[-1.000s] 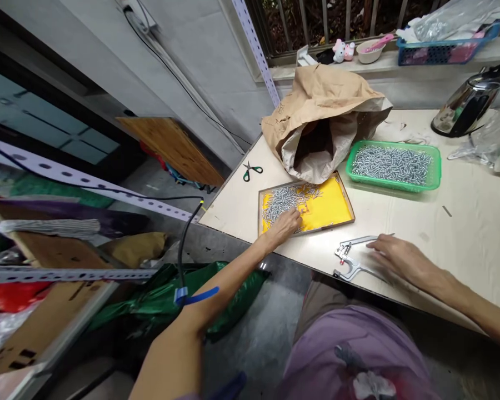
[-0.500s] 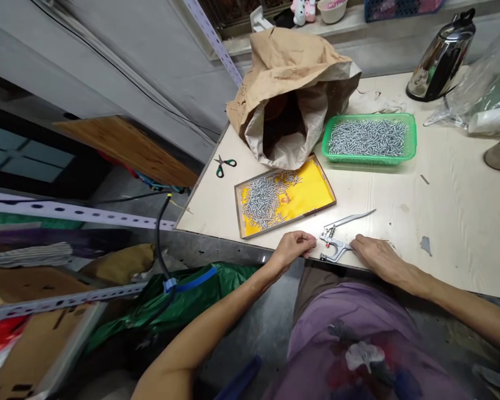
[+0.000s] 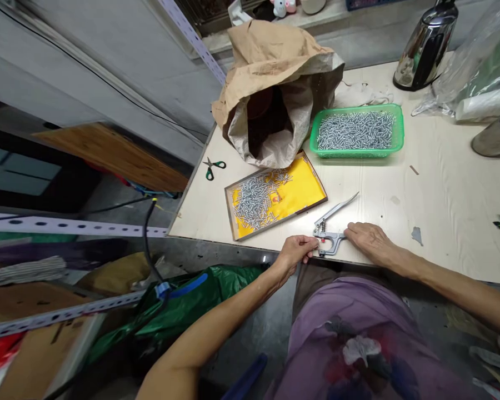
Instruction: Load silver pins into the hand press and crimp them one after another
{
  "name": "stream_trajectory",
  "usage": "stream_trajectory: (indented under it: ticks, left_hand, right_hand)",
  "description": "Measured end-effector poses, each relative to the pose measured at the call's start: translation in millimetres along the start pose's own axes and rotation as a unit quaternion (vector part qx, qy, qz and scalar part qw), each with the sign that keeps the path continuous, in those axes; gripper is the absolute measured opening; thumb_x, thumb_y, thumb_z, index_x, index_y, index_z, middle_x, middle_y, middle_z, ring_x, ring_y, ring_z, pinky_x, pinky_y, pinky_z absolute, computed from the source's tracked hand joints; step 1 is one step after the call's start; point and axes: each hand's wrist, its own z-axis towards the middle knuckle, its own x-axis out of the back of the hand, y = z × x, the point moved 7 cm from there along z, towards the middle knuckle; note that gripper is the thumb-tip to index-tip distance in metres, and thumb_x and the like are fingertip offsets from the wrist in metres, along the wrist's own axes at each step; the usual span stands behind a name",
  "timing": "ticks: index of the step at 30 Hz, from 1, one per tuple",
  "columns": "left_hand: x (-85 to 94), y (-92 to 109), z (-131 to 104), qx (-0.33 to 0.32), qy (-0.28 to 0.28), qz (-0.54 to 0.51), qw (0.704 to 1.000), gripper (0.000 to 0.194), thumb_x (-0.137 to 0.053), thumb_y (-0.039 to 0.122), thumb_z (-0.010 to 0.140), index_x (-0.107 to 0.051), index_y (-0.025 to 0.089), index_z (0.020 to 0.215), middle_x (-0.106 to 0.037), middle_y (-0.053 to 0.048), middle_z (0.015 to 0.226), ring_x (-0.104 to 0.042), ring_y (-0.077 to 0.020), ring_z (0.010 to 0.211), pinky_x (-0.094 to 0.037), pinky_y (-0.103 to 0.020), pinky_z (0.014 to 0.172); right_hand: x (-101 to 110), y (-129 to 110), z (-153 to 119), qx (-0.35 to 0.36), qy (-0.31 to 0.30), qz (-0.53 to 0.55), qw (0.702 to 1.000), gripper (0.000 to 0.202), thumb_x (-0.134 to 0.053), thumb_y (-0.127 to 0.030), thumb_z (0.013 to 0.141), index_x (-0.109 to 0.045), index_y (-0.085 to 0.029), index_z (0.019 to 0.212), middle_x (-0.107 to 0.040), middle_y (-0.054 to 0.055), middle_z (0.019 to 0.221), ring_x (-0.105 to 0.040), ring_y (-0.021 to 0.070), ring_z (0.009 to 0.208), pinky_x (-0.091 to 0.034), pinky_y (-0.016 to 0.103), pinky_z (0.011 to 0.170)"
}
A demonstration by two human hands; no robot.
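My right hand (image 3: 367,240) is closed on the lower handle of a silver hand press tool (image 3: 333,240), whose upper handle stands apart from the lower one. At the tool's left end, my left hand (image 3: 299,248) has thumb and fingers pinched together beside the jaws; what it holds is too small to make out. Just behind my left hand lies a shallow tray with a yellow bottom (image 3: 306,186), with small metal pieces (image 3: 254,203) heaped on its left side. A green basket (image 3: 356,154) farther back is full of similar pieces.
On the table (image 3: 379,194) stand an open brown paper sack (image 3: 275,50), a shiny kettle (image 3: 425,50) and a metal container (image 3: 498,136). Scissors (image 3: 210,168) lie left of the tray. Clear plastic bags (image 3: 479,78) are at the back right. The table's front edge runs below my hands.
My left hand has moved up to the tool's jaws. The tool has turned slightly in my right hand, bringing its jaws closer to my left fingers. The whole view has shifted a little.
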Motion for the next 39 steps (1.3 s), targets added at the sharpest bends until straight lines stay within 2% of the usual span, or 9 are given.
stream_trajectory:
  ticks: [9, 16, 23, 27, 29, 31, 33, 35, 39]
  left_hand:
    - [-9.3, -4.2, 4.5, 0.013, -0.001, 0.065, 0.998, 0.023, -0.078, 0.028, 0.063, -0.066, 0.009, 0.069, -0.048, 0.007, 0.044, -0.034, -0.0026, 0.036, -0.022, -0.017, 0.035]
    - [-12.8, 4.6, 7.8, 0.038, -0.051, 0.179, 0.982, 0.017, -0.071, 0.024, 0.069, -0.063, 0.01, 0.063, -0.042, 0.009, 0.037, -0.028, -0.0019, 0.032, -0.018, -0.018, 0.036]
    - [-18.5, 13.1, 0.7, 0.039, -0.05, 0.233, 0.97, 0.017, -0.065, 0.018, 0.073, -0.058, 0.012, 0.058, -0.038, 0.01, 0.036, -0.03, -0.0033, 0.032, -0.02, -0.018, 0.036]
    - [-16.8, 10.3, -4.2, 0.053, -0.036, 0.235, 0.97, 0.016, -0.064, 0.022, 0.077, -0.062, 0.012, 0.064, -0.039, 0.009, 0.036, -0.032, -0.004, 0.031, -0.021, -0.017, 0.036]
    - [-15.4, 7.1, -5.2, 0.062, -0.029, 0.238, 0.969, 0.015, -0.063, 0.022, 0.08, -0.063, 0.012, 0.069, -0.04, 0.009, 0.035, -0.032, -0.0043, 0.03, -0.021, -0.017, 0.035]
    - [-14.7, 3.8, -4.8, 0.064, -0.02, 0.229, 0.971, 0.013, -0.06, 0.02, 0.081, -0.064, 0.011, 0.072, -0.04, 0.009, 0.035, -0.032, -0.0043, 0.03, -0.021, -0.017, 0.034]
    - [-14.0, 0.9, -3.5, 0.06, -0.007, 0.21, 0.976, 0.012, -0.06, 0.017, 0.081, -0.063, 0.011, 0.071, -0.04, 0.01, 0.037, -0.031, -0.0038, 0.03, -0.022, -0.017, 0.033]
    - [-13.5, -1.5, -2.4, 0.056, 0.004, 0.193, 0.98, 0.012, -0.062, 0.016, 0.08, -0.062, 0.011, 0.069, -0.04, 0.01, 0.038, -0.032, -0.0033, 0.03, -0.023, -0.016, 0.033]
    - [-14.0, -2.7, -2.2, 0.047, 0.009, 0.172, 0.984, 0.014, -0.066, 0.018, 0.077, -0.061, 0.011, 0.066, -0.04, 0.01, 0.039, -0.032, -0.0027, 0.031, -0.025, -0.015, 0.033]
  right_hand:
    - [-5.0, -0.7, -0.9, 0.004, 0.015, 0.001, 1.0, 0.018, -0.043, -0.005, 0.086, -0.056, -0.018, 0.089, -0.058, 0.006, 0.081, -0.05, 0.0176, 0.071, -0.029, 0.031, 0.062]
    - [-3.7, -1.5, -0.8, 0.004, 0.009, 0.016, 1.0, 0.017, -0.044, -0.006, 0.086, -0.056, -0.018, 0.09, -0.059, 0.006, 0.083, -0.05, 0.0179, 0.073, -0.029, 0.031, 0.063]
    - [-2.9, -1.7, -2.4, -0.012, -0.018, 0.038, 0.999, 0.022, -0.04, -0.005, 0.087, -0.057, -0.017, 0.094, -0.059, 0.007, 0.086, -0.051, 0.0183, 0.077, -0.032, 0.03, 0.065]
    - [1.1, 6.2, -1.4, -0.02, -0.022, 0.072, 0.997, 0.016, -0.048, -0.021, 0.09, -0.057, -0.017, 0.103, -0.06, 0.011, 0.102, -0.054, 0.0203, 0.086, -0.039, 0.031, 0.068]
    - [6.9, 16.5, 3.9, -0.03, -0.005, 0.062, 0.998, 0.041, -0.059, -0.038, 0.085, -0.052, -0.017, 0.12, -0.054, 0.016, 0.123, -0.053, 0.0264, 0.101, -0.042, 0.036, 0.076]
    - [11.3, 28.5, 12.3, -0.04, 0.008, 0.03, 0.999, 0.076, -0.069, -0.051, 0.074, -0.041, -0.015, 0.135, -0.04, 0.021, 0.141, -0.043, 0.0352, 0.119, -0.041, 0.045, 0.087]
    - [10.5, 37.8, 21.8, -0.036, -0.007, 0.005, 0.999, 0.095, -0.073, -0.059, 0.065, -0.036, -0.013, 0.139, -0.034, 0.022, 0.147, -0.033, 0.0402, 0.129, -0.035, 0.05, 0.095]
    - [8.1, 42.0, 29.4, -0.023, -0.031, -0.005, 0.999, 0.1, -0.073, -0.064, 0.061, -0.037, -0.012, 0.139, -0.04, 0.022, 0.142, -0.032, 0.0402, 0.13, -0.033, 0.05, 0.098]
    - [8.8, 41.2, 33.7, -0.025, -0.053, -0.021, 0.998, 0.095, -0.073, -0.063, 0.061, -0.044, -0.008, 0.133, -0.056, 0.019, 0.123, -0.047, 0.0346, 0.112, -0.036, 0.044, 0.092]
